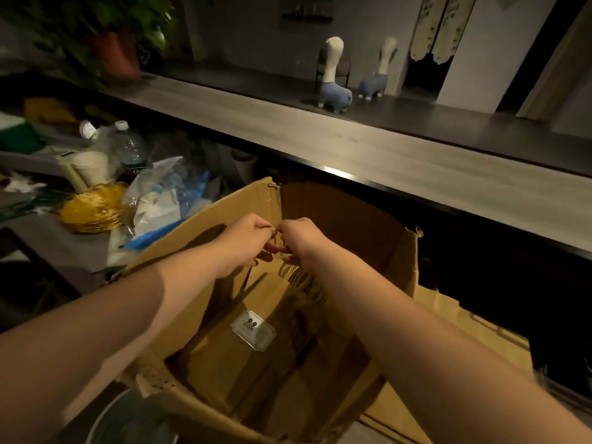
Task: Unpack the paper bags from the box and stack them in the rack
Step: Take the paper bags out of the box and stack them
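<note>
The open cardboard box point(320, 219) stands below the edge of the long counter point(352, 155), with its flaps raised. Both hands are inside the box opening, close together near the far wall. The left hand point(246, 241) and the right hand point(301, 240) each have fingers curled and pinch the twine handles point(278, 248) at the top of a bundle of paper bags point(307, 283). The bundle remains within the box; its lower part lies against the box interior, where further brown bags appear to lie flat under a price tag point(253, 330). Judgement on progress: the task is at an early stage. The bags in hand are gripped but not yet clear of the box, and more stock appears to remain inside. The rack is not identifiable in this view, so the number of bags already stacked cannot be determined. Remaining steps: lift out, carry, stack, repeat.
</note>
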`<state>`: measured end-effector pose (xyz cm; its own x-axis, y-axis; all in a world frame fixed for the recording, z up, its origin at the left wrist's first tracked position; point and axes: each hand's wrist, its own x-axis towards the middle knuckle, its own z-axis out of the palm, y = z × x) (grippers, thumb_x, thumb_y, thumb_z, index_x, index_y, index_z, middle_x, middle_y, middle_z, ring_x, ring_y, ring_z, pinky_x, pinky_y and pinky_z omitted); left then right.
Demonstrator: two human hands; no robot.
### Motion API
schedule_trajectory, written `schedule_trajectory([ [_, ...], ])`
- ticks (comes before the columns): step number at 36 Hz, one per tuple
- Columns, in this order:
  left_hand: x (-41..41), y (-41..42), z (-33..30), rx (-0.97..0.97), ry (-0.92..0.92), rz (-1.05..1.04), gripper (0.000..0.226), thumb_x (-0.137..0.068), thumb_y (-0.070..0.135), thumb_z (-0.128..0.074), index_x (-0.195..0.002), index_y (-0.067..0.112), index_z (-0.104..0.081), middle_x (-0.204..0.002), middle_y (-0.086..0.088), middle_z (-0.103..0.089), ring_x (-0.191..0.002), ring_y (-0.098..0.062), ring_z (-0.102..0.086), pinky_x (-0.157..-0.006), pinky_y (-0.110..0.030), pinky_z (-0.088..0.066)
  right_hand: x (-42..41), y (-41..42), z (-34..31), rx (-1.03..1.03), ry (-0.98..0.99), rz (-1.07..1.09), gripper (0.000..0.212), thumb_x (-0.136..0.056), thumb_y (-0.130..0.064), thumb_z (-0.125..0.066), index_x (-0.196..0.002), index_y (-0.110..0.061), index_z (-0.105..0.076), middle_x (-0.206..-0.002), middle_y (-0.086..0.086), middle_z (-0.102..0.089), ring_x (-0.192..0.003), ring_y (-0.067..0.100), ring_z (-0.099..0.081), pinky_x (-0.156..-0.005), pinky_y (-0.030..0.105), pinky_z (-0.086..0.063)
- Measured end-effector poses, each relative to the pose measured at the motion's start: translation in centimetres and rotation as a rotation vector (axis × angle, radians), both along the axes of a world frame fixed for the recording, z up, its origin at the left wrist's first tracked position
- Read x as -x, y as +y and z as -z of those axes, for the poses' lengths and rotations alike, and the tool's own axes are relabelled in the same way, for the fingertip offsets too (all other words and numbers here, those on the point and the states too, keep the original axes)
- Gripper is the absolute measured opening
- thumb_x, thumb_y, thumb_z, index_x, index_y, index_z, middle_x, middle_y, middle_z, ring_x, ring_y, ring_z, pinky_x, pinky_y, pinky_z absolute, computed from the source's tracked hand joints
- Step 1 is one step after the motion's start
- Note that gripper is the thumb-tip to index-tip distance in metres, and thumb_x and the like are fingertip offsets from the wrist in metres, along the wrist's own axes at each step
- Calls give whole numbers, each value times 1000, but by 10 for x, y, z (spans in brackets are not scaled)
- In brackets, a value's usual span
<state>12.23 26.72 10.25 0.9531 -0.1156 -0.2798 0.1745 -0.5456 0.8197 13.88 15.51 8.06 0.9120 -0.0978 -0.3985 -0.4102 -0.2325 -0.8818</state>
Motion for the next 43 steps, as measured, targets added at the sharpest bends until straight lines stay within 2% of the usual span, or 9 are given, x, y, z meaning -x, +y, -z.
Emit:
schedule_trajectory([
  [6,-24,22,42,-350,81,174,21,-98,31,-50,-112,15,-56,-88,-5,-66,-72,-18,-62,-65,-31,-50,-9,9,43,106,175,53,36,-97,-25,-46,-126,-5,-49,-97,11,-54,-78,21,-52,-55,29,-43],
  [9,-29,33,65,-547,204,328,36,-97,31,-52,-124,8,-56,-106,-13,-67,-91,-25,-63,-81,-36,-52,0,-4,64,151,284,27,36,-101,-25,-41,-129,-6,-52,-89,8,-51,-68,16,-45,-55,25,-38],
  [14,-31,43,91,-878,326,493,53,-100,33,-45,-145,6,-37,-146,-14,-43,-130,-29,-45,-103,-34,-39,8,-30,88,172,494,35,39,-98,-37,-50,-124,-8,-53,-97,10,-57,-81,21,-53,-81,30,-48],
  [18,-29,41,98,-864,401,455,68,-97,35,-54,-150,5,-23,-150,-13,-35,-132,-29,-43,-104,-34,-40,8,-37,96,215,604,0,31,-98,-33,-49,-118,-9,-53,-116,12,-56,-97,25,-59,-69,31,-52],
  [23,-24,33,105,-846,470,466,59,-99,28,-50,-146,3,-26,-142,-14,-44,-126,-25,-50,-97,-31,-46,12,-36,102,185,624,3,30,-100,-33,-44,-119,-11,-50,-120,12,-52,-107,28,-61,-86,35,-54],
  [29,-25,36,115,-777,564,445,52,-94,33,-54,-139,12,-39,-130,-11,-56,-90,-17,-57,-89,-30,-51,14,-34,109,126,639,31,36,-100,-31,-43,-128,-8,-50,-118,15,-55,-98,26,-64,-62,30,-53],
  [32,-24,37,118,-753,595,431,52,-93,34,-54,-138,13,-41,-137,-14,-54,-115,-23,-60,-95,-33,-51,15,-31,111,63,664,60,41,-98,-30,-49,-133,-9,-48,-117,15,-53,-91,26,-62,-64,34,-56],
  [36,-23,37,116,-691,590,391,56,-94,30,-57,-143,12,-36,-137,-15,-52,-122,-27,-55,-100,-38,-49,17,-30,112,-11,668,85,43,-98,-25,-52,-137,-10,-44,-135,16,-47,-103,30,-57,-72,40,-57],
  [43,-31,38,105,-526,568,301,66,-91,24,-65,-146,10,-31,-140,-16,-48,-120,-29,-55,-97,-43,-51,20,-31,112,-64,664,123,25,-97,-23,-51,-120,-12,-50,-107,12,-54,-89,25,-57,-61,30,-56],
])
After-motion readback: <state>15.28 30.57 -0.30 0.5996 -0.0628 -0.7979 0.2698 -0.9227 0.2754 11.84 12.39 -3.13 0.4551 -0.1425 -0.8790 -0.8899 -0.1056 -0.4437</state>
